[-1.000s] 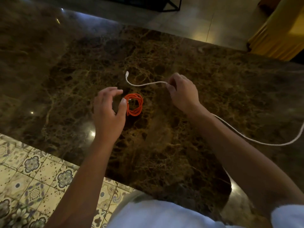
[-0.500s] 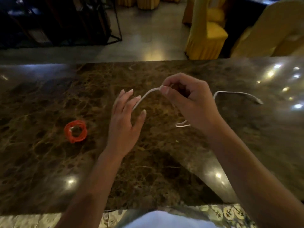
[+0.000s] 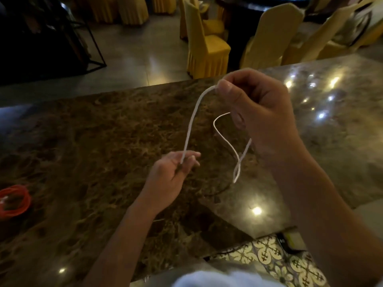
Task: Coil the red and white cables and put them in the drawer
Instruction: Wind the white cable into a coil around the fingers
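While the thin white cable (image 3: 191, 123) hangs in the air above the brown marble tabletop (image 3: 93, 141), we pinch its upper bend between right hand (image 3: 259, 112) thumb and forefinger; a loop dangles below. Our left hand (image 3: 172, 175) grips the lower end, fingers curled. Coiled red cable (image 3: 15, 200) lies well apart at far left. Yellow-covered chairs (image 3: 205, 42) stand beyond.

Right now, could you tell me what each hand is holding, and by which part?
Both hold the white cable. The right hand pinches its raised stretch between thumb and forefinger; the left hand grips it lower down between its fingers.
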